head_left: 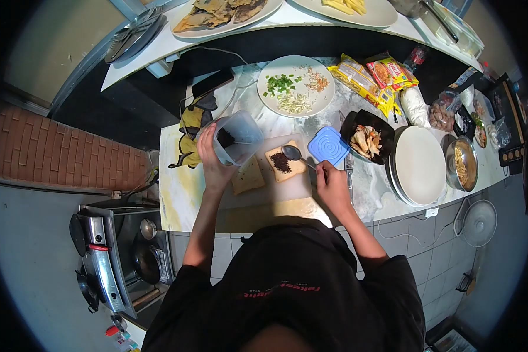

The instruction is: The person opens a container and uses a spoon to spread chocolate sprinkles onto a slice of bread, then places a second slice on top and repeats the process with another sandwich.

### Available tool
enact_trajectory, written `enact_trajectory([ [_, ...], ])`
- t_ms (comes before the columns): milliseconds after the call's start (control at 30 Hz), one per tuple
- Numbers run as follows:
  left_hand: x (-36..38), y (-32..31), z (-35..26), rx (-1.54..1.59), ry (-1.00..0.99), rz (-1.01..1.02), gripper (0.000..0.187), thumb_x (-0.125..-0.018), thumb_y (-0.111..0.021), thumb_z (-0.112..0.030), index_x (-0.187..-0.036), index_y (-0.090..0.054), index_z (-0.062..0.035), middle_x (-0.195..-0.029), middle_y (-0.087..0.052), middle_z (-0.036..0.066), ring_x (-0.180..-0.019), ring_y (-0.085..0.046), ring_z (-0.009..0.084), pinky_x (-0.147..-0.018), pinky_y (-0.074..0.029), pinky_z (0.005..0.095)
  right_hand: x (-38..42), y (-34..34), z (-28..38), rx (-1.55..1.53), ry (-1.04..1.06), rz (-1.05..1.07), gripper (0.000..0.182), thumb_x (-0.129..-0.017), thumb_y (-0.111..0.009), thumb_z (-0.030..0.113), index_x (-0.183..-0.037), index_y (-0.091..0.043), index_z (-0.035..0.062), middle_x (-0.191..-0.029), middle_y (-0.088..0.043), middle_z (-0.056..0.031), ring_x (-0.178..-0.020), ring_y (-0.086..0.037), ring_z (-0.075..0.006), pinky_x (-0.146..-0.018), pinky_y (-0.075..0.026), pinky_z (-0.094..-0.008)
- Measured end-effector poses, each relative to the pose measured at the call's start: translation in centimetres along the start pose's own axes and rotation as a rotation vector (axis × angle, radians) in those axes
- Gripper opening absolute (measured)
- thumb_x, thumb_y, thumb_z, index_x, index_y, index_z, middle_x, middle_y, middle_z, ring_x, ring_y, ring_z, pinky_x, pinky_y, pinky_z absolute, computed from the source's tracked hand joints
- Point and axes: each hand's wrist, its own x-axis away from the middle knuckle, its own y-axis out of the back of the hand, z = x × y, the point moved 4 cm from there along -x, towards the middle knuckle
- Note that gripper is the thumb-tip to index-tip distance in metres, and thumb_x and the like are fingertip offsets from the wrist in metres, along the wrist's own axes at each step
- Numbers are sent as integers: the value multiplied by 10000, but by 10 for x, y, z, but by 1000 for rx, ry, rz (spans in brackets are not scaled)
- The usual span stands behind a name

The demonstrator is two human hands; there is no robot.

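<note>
Head view, looking straight down on a marble counter (pixel 176 199) where a person in a black top stands at a pale cutting board (pixel 287 196). The left hand (pixel 212 159) is wrapped around a clear plastic tub (pixel 236 138), tipped toward the board, with a dark filling visible inside it. The right hand (pixel 332 186) is closed on the handle of a spoon (pixel 292 153), whose bowl hovers just above a slice of bread (pixel 283 162). The two hands are well apart, one at either side of the board.

That slice already carries a patch of dark spread in its middle (it covers only part of the surface, so the spreading looks partly done). A second slice (pixel 247 176) lies just beside it to the left, and it appears bare, so as far as I can judge it is yet to be covered or used as a lid. The tub's blue lid (pixel 328 145) rests off to the right of the bread, between the board and a black dish of food (pixel 366 139).

Farther back sits a white plate (pixel 296 86) with small heaps of chopped greens and other toppings, none of which shows on the bread yet. An empty-looking stack of white plates (pixel 419 165) and a metal bowl (pixel 462 164) stand to the right; yellow snack packets (pixel 364 79) lie behind them. A stove (pixel 108 258) is down at the left.
</note>
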Motion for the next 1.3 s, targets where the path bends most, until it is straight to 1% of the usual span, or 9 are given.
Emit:
enact_trajectory([
  [100, 1, 1, 2, 12, 17, 2, 1091, -621, -946, -188, -1500, -322, -25, -1484, -458, 165, -1360, -430, 379, -1149, -334, 491, 1, -2, -2, -27, -25, -20, 176, -990, -581, 105, -908, -647, -36, -595, -542, -229, -451, -494, -348, -489, -384, -408],
  [200, 5, 0, 3, 16, 23, 14, 1067, -640, -940, -251, -1490, -336, -28, -1476, -465, 167, -1343, -439, 398, -1145, -344, 508, 8, 14, 19, -7, -78, 9, 146, -988, -554, 75, -917, -622, -32, -642, -591, -272, -597, -616, -452, -545, -449, -487],
  [433, 11, 0, -8, 96, -20, -1, 1110, -621, -954, -317, -1501, -327, -61, -1467, -477, 175, -1350, -427, 413, -1144, -323, 539, 15, 30, 101, 237, 359, -196, 68, -951, -592, 78, -890, -576, 54, -616, -602, -111, -495, -623, -291, -455, -478, -403],
  [533, 6, 5, -36, 104, -75, -11, 1091, -632, -950, -288, -1490, -314, -66, -1466, -466, 190, -1347, -432, 414, -1139, -333, 533, 4, 6, 122, 452, 552, -1, 119, -783, -622, 79, -896, -600, 47, -716, -672, -106, -537, -677, -227, -475, -541, -349],
  [667, 4, 7, -59, 24, -234, -52, 994, -687, -909, -226, -1466, -313, -67, -1459, -469, 215, -1339, -442, 411, -1135, -344, 539, -23, -31, 135, 568, 607, 173, 258, -768, -619, 63, -1017, -625, -4, -731, -679, -138, -607, -702, -289, -504, -536, -373],
  [767, 6, 7, -62, 91, -217, -54, 1040, -620, -918, -256, -1470, -335, -117, -1469, -481, 169, -1349, -446, 416, -1154, -292, 622, -36, -41, 142, 552, 662, 137, 144, -732, -643, 40, -852, -624, -36, -754, -694, -183, -627, -725, -278, -513, -561, -342],
  [933, 8, 9, -65, 27, -225, -39, 968, -691, -885, -188, -1464, -314, -72, -1453, -483, 211, -1343, -439, 420, -1145, -330, 546, -40, -47, 129, 153, 446, 141, 116, -784, -637, 50, -832, -655, -54, -760, -679, -251, -729, -712, -409, -659, -572, -451],
  [1067, 17, 7, -54, 64, -141, -32, 1055, -608, -940, -246, -1463, -336, -117, -1470, -481, 169, -1349, -443, 418, -1157, -301, 594, -43, -37, 116, -7, 276, 183, 135, -879, -573, 41, -841, -670, -45, -796, -690, -242, -676, -691, -383, -645, -545, -413],
  [1300, 7, 15, -54, 26, -105, -15, 1139, -598, -973, -267, -1485, -288, -64, -1459, -449, 194, -1353, -431, 399, -1149, -337, 513, -36, 1, 90, -362, -60, 384, 181, -950, -566, 56, -960, -706, -59, -848, -736, -61, -783, -621, -102, -736, -494, -270],
])
